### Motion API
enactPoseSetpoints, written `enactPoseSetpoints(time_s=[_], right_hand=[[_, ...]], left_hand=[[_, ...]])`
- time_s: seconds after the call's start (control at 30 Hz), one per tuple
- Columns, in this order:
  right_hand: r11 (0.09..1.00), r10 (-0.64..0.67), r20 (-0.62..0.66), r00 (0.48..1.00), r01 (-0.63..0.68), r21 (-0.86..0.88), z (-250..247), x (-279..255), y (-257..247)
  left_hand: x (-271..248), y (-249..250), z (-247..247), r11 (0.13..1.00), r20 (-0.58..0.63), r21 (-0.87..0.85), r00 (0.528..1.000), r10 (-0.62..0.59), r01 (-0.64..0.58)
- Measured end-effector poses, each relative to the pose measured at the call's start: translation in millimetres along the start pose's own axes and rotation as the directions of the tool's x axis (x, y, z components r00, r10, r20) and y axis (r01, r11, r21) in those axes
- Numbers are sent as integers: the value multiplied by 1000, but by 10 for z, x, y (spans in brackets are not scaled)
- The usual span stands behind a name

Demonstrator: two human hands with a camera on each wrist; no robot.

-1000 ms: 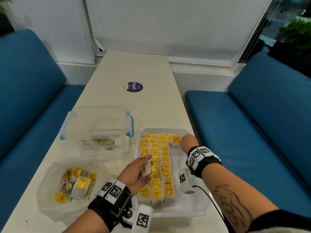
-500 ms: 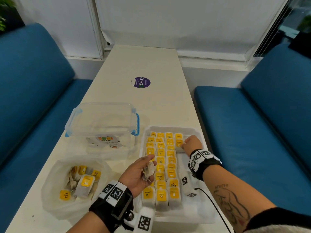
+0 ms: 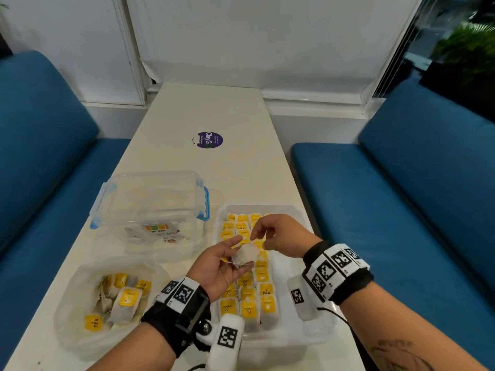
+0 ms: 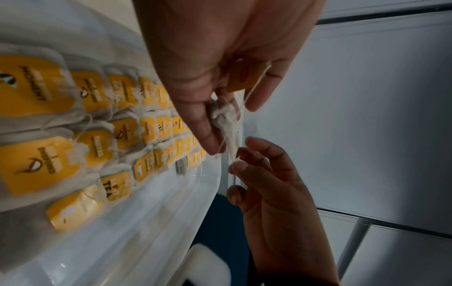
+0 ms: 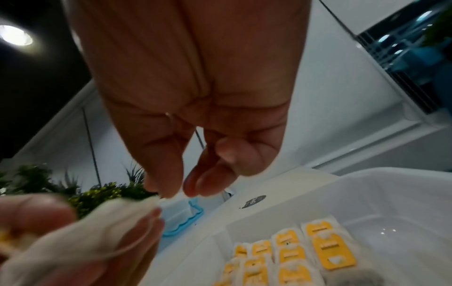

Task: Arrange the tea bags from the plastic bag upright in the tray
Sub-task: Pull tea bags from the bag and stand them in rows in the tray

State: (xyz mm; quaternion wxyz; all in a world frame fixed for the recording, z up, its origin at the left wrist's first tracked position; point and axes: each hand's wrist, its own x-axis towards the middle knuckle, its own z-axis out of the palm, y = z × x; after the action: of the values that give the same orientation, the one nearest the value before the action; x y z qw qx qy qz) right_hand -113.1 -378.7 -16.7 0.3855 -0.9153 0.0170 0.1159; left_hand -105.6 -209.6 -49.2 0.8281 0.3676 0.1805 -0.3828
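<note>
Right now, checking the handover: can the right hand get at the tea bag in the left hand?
Probably yes: the right hand hovers right beside the tea bag, nothing between them; the left hand holds it up, one corner free.

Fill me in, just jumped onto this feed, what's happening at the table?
A person is loading the tray. The left hand holds one tea bag above the filled rows, and the fingertips of the right hand are at its corner; whether they grip it is unclear. The tray's right side is bare, and more tea bags lie in the plastic bag on the left.
</note>
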Motion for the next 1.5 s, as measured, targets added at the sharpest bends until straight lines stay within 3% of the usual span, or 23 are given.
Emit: enactPoseSetpoints(time_s=[0.13, 0.27, 0.4, 0.6, 0.7, 0.97, 1.13, 1.4, 1.5], right_hand=[[999, -33, -92, 995, 34, 8, 168, -157, 17], [995, -102, -77, 992, 102, 6, 246, -237, 54], [985, -118, -90, 989, 128, 116, 249, -271, 59], [952, -117, 36, 992, 102, 287, 238, -316, -15], [954, -154, 58, 986, 133, 270, 260, -324, -28], [966, 5, -105, 995, 22, 256, 389, -293, -63], [954, 133, -281, 950, -45, 298, 652, -308, -237], [958, 25, -103, 994, 6, 286, 734, -423, -383], [963, -20, -92, 996, 43, 266, 736, -448, -396]], left_hand=[[-48, -7, -1, 1000, 29, 2, 1000, -6, 6], [-100, -16, -30, 1000, 40, 4, 999, -21, 21], [-153, -37, -87, 999, 73, -9, 997, -37, 38], [-185, -15, -131, 998, 95, 59, 994, -44, 38], [-208, -15, -141, 998, 81, 59, 996, -38, 34], [-210, -93, -147, 987, 28, 160, 999, -31, 26], [-172, -176, -109, 996, -3, 89, 1000, -19, 19], [-133, -220, -80, 993, -16, 114, 999, 32, -30], [-110, -231, -94, 995, -18, 89, 999, 51, -49]])
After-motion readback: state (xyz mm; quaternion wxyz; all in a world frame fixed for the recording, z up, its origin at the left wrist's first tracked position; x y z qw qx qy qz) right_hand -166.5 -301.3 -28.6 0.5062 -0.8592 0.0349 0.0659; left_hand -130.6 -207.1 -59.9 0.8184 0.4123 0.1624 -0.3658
